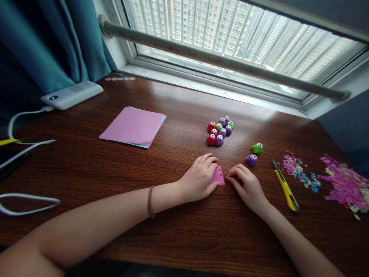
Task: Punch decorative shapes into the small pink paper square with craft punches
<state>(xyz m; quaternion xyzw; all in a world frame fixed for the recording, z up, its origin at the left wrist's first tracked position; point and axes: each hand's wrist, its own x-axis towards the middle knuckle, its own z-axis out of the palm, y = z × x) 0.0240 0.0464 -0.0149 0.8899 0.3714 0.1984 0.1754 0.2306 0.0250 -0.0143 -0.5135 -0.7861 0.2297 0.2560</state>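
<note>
- The left hand (198, 177), a brown band (150, 202) round its wrist, lies over a small pink slip (219, 177) on the dark wooden table (161, 240), clamping it between thumb and fingers; dark star shapes show on the uncovered part.
- The right hand (248, 187) is just beside the slip's right edge, thumb and forefinger tips together; whether they pinch anything, one cannot tell.
- A yellow cutter (286, 191) lies right of that hand, near scattered confetti (300, 171) and pink strips (343, 184).
- Beyond the right hand sit a purple punch (250, 160) and a green punch (256, 148).
- Farther off stand clustered punches (222, 133), with a paper stack (132, 125) to their left.
- A metal bar (201, 54) crosses the window (198, 23).
</note>
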